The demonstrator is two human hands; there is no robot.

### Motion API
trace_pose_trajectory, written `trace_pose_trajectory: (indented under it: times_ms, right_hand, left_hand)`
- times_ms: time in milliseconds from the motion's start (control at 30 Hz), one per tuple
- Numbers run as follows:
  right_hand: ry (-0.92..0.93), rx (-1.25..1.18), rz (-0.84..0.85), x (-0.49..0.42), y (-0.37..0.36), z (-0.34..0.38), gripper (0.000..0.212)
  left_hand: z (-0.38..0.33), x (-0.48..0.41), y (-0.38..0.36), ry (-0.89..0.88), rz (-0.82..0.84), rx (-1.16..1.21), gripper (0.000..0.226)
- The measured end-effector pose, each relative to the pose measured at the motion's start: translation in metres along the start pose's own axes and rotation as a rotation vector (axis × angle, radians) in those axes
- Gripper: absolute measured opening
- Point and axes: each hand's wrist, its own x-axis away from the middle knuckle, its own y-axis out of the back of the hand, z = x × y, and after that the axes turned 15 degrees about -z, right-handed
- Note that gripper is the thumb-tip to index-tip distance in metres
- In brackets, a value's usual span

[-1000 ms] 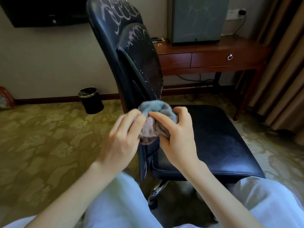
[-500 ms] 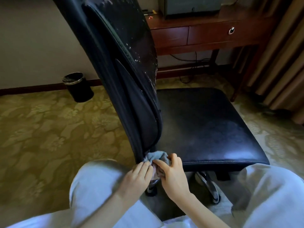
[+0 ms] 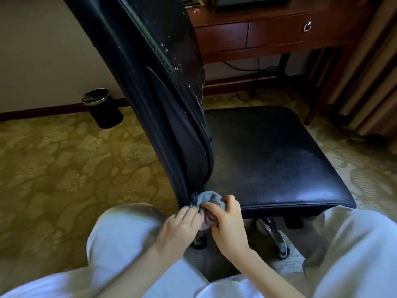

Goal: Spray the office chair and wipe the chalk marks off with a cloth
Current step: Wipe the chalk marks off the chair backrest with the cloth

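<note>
Fingers [image 3: 211,206] of the right hand [image 3: 229,224] and the left hand [image 3: 179,227] curl round a bunched grey-blue cloth [image 3: 207,197], gripping it at the near bottom corner of the chair [image 3: 268,160], where back meets seat. White specks [image 3: 175,69] dot the back higher up. A black bin [image 3: 102,108] stands far left on the carpet [image 3: 64,168], and a wooden desk [image 3: 268,37] stands beyond the chair.

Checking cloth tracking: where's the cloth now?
Head view, lower centre: cloth gripped by left hand and right hand at the base of the chair back.
</note>
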Motion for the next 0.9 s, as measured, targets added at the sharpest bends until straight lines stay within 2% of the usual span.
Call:
trace_pose_trajectory:
  times_ms: [100,267,467,600,733,900]
  right_hand:
    - [0.006,-0.136,-0.096,-0.024,0.029,0.022,0.041]
    - [0.037,-0.285,-0.251,-0.061,0.079,0.063,0.047]
    - [0.127,-0.333,-0.402,-0.104,0.117,0.094,0.052]
    - [0.13,-0.245,-0.347,-0.091,0.104,0.084,0.05]
    - [0.111,-0.199,-0.217,-0.051,0.061,0.052,0.045]
    - [0.018,-0.059,0.062,0.008,-0.008,0.019,0.042]
  left_hand:
    - [-0.002,-0.032,0.04,0.039,-0.116,-0.018,0.042]
    - [0.001,-0.089,0.103,-0.019,-0.264,-0.041,0.044]
    - [0.002,-0.14,0.151,-0.07,-0.367,-0.126,0.055]
    - [0.002,-0.126,0.136,-0.095,-0.333,-0.155,0.048]
    - [0.004,-0.081,0.096,-0.169,-0.262,-0.145,0.033]
    - [0.018,0.007,0.031,-0.037,-0.059,-0.008,0.034]
